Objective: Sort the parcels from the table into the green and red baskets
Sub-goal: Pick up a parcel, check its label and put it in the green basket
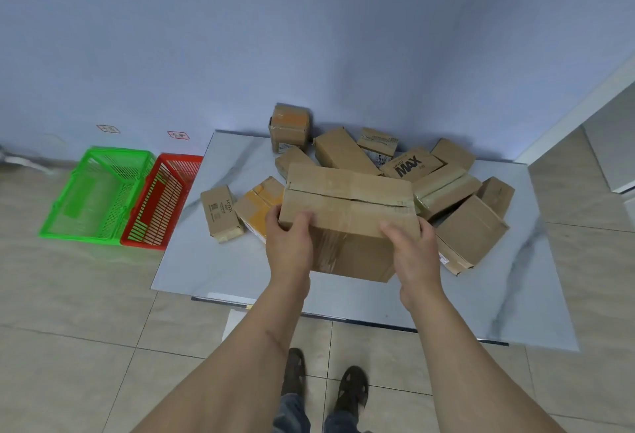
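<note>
Large brown taped cardboard parcel (347, 219), frame centre, above pale marbled surface (213, 267): left hand (290, 243) and right hand (414, 250) grip its near corners. Green plastic basket (99, 192) and red plastic basket (161, 202), touching, left on floor.

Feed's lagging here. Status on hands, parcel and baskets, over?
Left hand and right hand grip the big box at its near edge. Green basket and red basket both empty. Path left to them looks open.
</note>
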